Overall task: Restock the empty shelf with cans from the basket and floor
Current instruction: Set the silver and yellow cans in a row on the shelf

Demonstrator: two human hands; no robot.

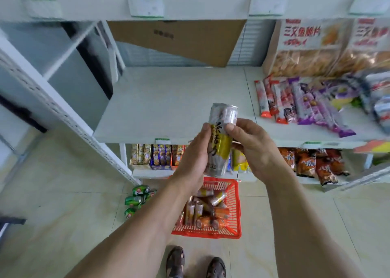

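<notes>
Both hands' fingers hold the tall can [221,138], left hand [195,161] hiding its base, right hand [251,147] its side.

Cardboard sheet [179,41] leaning behind, purple snack packs [316,104], orange chip bags [316,166] below

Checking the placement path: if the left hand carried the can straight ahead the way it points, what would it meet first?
Probably the bare shelf board: the left hand grips the can over its front edge, nothing visible between. Depth is hard to judge.
</notes>
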